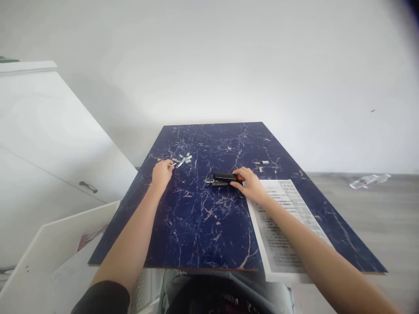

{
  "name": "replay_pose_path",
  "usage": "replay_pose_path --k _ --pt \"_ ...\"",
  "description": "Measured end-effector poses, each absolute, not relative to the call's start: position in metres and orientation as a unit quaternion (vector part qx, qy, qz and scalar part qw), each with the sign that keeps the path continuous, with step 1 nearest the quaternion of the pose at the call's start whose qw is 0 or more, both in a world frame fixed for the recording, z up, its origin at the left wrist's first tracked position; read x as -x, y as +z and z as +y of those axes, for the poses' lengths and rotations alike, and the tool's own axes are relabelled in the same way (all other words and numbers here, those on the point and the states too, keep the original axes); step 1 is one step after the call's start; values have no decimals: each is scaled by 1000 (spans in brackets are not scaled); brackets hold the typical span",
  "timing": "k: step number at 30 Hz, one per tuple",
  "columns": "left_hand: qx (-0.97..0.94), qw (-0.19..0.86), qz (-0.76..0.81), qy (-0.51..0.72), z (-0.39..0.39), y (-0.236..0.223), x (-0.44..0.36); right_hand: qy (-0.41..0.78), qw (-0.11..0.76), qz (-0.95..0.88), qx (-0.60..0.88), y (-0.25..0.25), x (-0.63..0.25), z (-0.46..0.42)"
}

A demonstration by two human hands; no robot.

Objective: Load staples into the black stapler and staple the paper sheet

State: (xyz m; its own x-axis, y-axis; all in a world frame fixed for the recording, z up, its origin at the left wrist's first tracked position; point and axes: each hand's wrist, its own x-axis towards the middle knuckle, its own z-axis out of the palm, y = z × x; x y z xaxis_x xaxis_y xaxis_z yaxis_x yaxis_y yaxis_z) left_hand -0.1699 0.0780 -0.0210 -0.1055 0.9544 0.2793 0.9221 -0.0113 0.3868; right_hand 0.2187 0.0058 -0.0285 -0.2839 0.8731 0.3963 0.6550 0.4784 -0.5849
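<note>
A black stapler (222, 178) with an orange end lies opened on the dark blue marbled table (203, 218). My right hand (250, 183) rests on its right end, fingers curled round it. Further left, my left hand (162, 171) pinches a small silver strip of staples (180, 164) at the edge of a little heap of staple strips (185, 158). Two more staple pieces (263, 163) lie beyond my right hand.
A printed sheet of paper (284, 222) lies under my right forearm and overhangs the table's near edge. A white cabinet (49, 139) and an open white drawer (49, 253) stand at the left. A plastic bottle (368, 180) lies on the floor at right.
</note>
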Motion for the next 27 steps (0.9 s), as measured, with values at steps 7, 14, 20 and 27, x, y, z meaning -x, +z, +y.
replay_pose_path --k 7,14,20,27 --pt "-674 7 696 247 76 -15 167 173 335 -792 481 -25 -217 5" --pt "-749 139 549 344 49 0 125 202 314 -774 511 -32 -215 7" --pt "-781 329 467 252 27 -8 78 197 335 -764 514 -33 -213 6" --pt "-805 234 470 277 30 0 81 185 376 -746 518 -20 -211 4"
